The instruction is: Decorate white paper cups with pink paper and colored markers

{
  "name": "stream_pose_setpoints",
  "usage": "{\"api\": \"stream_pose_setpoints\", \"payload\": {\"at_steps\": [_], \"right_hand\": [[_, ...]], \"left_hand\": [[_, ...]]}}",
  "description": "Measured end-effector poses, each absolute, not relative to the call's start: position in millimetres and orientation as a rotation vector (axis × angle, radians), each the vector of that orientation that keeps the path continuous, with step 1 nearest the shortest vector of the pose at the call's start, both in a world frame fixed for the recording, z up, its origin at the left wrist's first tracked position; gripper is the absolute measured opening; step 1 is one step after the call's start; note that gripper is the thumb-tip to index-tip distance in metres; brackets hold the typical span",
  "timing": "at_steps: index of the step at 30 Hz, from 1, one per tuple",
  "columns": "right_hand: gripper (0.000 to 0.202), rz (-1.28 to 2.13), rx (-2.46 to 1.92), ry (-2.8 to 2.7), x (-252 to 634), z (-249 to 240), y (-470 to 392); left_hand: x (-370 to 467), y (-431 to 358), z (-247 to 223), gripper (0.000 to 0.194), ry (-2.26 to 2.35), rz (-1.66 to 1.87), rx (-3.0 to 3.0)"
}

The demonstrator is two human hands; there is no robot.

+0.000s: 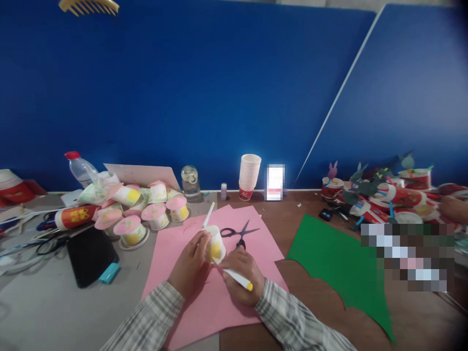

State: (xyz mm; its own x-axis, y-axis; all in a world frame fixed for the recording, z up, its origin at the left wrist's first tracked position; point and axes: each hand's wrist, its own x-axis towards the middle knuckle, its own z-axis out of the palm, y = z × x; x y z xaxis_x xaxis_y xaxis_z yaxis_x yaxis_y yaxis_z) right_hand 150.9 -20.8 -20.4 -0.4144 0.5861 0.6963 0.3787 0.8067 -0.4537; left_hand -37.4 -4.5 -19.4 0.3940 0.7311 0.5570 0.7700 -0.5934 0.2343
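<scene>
My left hand (191, 263) is closed round the side of a white paper cup (215, 236) that bears a yellow patch. A white marker with a yellow end (239, 279) is gripped in my right hand (244, 275), its tip at the cup's lower edge. Both hands are over pink paper sheets (183, 317). Just beyond my right hand lie black scissors (241, 234) with spread blades. A second white marker (208, 215) rests on the pink paper behind the cup.
Decorated cups with pink tops (131, 230) crowd the left. Stacked paper cups (250, 175) and a glass jar (190, 183) stand by the blue partition (219, 87). Green cut paper (336, 263) lies right, near red craft cups (398, 195) and another person's hand (453, 208).
</scene>
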Motion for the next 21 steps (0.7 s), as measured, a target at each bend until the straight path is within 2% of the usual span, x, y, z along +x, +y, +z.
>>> {"api": "stream_pose_setpoints", "payload": {"at_steps": [6, 11, 15, 21], "right_hand": [[0.023, 0.240, -0.711, -2.025, 152.1, -17.7, -21.3], [0.017, 0.273, -0.674, -2.136, 152.8, -13.5, -22.1], [0.023, 0.241, -0.697, -2.037, 153.0, -14.2, -22.3], [0.017, 0.265, -0.699, -2.116, 153.6, -14.5, -21.7]], "left_hand": [[-37.7, -4.7, -20.7, 0.071, -1.414, -0.957, -2.585], [-37.2, -5.2, -18.2, 0.068, -1.377, -0.940, -2.598], [-36.5, -5.6, -16.4, 0.069, -1.372, -0.952, -2.586], [-36.7, -4.8, -16.8, 0.070, -1.382, -0.961, -2.563]]}}
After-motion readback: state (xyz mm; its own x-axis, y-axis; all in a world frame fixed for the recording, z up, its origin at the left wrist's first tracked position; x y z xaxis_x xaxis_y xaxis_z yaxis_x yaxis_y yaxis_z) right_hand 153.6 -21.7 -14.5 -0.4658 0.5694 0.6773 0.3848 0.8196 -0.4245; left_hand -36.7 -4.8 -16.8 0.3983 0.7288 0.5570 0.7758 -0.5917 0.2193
